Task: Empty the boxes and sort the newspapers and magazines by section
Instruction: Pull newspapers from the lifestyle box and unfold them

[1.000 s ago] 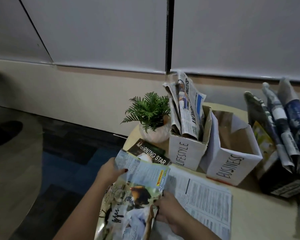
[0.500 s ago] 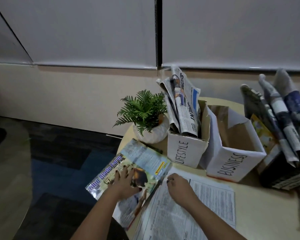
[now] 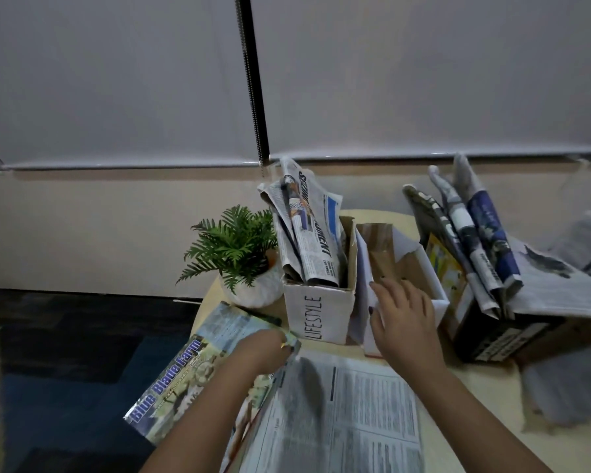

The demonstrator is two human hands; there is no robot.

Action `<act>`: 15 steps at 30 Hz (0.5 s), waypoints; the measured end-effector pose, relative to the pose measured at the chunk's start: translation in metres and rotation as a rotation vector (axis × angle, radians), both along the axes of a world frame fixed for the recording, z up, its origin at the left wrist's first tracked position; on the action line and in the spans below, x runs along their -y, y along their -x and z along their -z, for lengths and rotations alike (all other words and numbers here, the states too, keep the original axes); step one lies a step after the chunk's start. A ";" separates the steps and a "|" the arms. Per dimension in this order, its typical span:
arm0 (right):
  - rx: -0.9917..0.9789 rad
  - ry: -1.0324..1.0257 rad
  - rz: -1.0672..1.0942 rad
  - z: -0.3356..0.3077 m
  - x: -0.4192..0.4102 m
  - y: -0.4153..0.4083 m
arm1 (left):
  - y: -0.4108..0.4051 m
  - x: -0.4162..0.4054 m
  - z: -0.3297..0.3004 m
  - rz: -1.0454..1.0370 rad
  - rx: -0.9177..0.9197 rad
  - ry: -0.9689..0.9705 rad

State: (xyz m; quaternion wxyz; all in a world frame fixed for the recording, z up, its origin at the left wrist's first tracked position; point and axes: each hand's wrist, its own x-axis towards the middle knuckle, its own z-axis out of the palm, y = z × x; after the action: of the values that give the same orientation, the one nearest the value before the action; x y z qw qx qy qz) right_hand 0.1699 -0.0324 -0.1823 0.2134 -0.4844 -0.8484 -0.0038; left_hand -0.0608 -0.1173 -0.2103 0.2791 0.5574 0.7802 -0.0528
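Head view: round beige worktop (image 3: 492,397) by wall w/ blinds. L hand (image 3: 265,349) rests on Blue Blade Farm magazine (image 3: 185,373), fingers hidden, grip can't tell; long axis runs near-left to far-right, hanging off edge. R hand (image 3: 403,312), fingers relaxed, touches empty middle box (image 3: 423,268). LIFESTYLE box (image 3: 318,315) and dark box (image 3: 492,332) not yet emptied; sorting barely begun.

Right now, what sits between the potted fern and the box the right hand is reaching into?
The head view shows the LIFESTYLE box, stuffed with upright folded newspapers, between the fern and the open box at the right hand.
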 end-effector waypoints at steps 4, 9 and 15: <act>0.089 0.049 -0.037 0.016 -0.002 -0.010 | -0.040 -0.028 -0.039 0.056 0.074 -0.378; 0.111 0.043 -0.046 0.015 -0.002 -0.009 | -0.062 -0.052 -0.079 -0.006 0.317 -0.808; 0.091 0.117 -0.070 0.015 -0.005 -0.011 | -0.038 -0.085 -0.081 0.156 -0.256 -0.591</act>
State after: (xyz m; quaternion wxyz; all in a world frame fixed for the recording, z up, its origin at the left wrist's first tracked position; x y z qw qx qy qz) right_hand 0.1813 -0.0277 -0.1974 0.1458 -0.4652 -0.8725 0.0312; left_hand -0.0232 -0.0328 -0.1294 0.0000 0.6610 0.7456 0.0850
